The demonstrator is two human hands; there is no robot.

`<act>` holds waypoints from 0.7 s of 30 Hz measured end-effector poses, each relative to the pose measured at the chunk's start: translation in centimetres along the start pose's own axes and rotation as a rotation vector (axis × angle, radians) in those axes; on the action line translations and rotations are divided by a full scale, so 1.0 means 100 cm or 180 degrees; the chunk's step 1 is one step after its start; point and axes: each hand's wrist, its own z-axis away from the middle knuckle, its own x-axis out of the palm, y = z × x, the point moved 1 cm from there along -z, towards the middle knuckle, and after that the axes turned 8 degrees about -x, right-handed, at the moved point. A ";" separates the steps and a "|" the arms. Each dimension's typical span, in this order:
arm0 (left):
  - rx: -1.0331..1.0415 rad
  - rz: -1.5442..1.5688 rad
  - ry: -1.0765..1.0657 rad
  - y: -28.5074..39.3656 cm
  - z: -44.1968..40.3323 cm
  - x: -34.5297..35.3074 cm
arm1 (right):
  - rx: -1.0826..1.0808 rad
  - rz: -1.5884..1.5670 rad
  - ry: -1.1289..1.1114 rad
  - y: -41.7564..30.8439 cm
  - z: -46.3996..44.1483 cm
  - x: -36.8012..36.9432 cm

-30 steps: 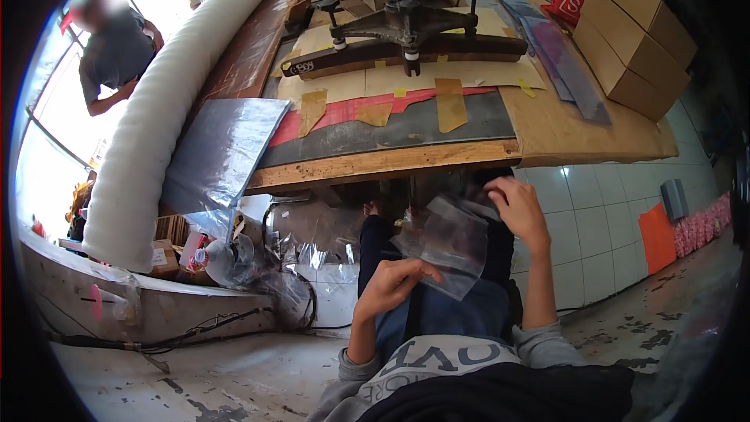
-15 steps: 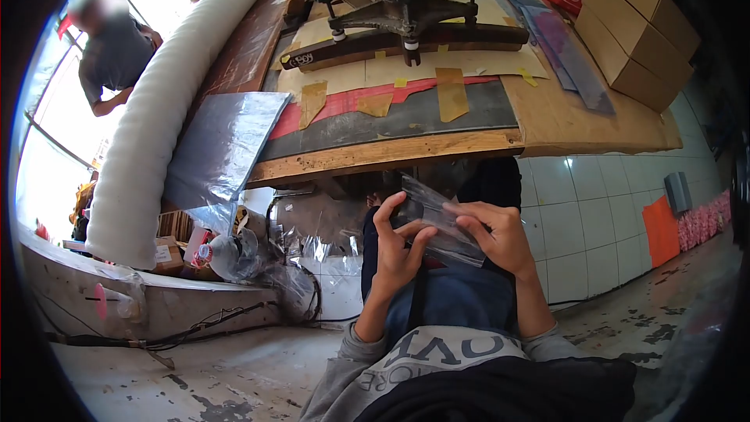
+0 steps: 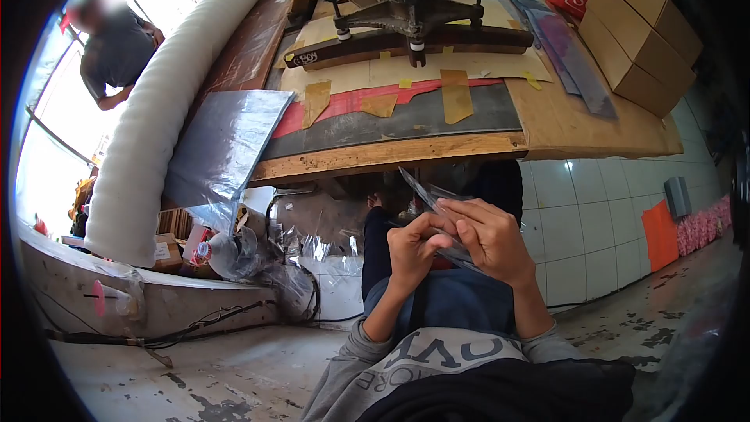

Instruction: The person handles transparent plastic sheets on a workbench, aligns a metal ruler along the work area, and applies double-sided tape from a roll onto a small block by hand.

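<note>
Over my lap, a thin clear plastic sheet (image 3: pixel 422 189) slants between my two hands, its narrow end pointing up toward the table edge. My right hand (image 3: pixel 494 241) is closed on the sheet, with fingers lying over its upper face and the thumb bent in. From the other side, my left hand (image 3: pixel 414 252) pinches the sheet near its middle, its curled fingers almost meeting those of the right. Both hands hide much of the plastic, so whether it is a bag or a loose sheet cannot be made out.
Ahead stands a worktable (image 3: pixel 391 148) bearing a heavy metal press (image 3: pixel 414 23). Bluish plastic sheets (image 3: pixel 226 137) hang over its left corner beside a long white foam roll (image 3: pixel 148 125). Cardboard boxes (image 3: pixel 637 39) sit at right. Another person (image 3: pixel 117 55) stands far left.
My left hand has moved right and closed in on the plastic beside my right hand. The sheet is now more bunched and more covered by fingers.
</note>
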 end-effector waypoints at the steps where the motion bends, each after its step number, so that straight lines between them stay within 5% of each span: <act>1: -0.0064 0.0070 -0.0027 0.000 0.001 0.000 | -0.0077 0.0123 -0.0042 -0.002 -0.001 -0.002; 5: 0.0029 -0.0351 0.0148 0.009 0.000 -0.001 | -0.0139 -0.0225 -0.0096 0.003 -0.003 -0.004; 10: 0.0570 -0.0218 0.0533 0.004 0.014 -0.007 | 0.1109 -0.0646 0.0918 0.038 -0.050 -0.020; 16: 0.1197 0.0316 0.0972 0.010 0.017 0.008 | 0.1248 -0.0195 0.1600 0.111 -0.146 -0.047; 21: 0.1515 -0.0665 0.1164 0.038 -0.003 0.011 | 0.1554 -0.0162 0.0743 0.146 -0.165 -0.019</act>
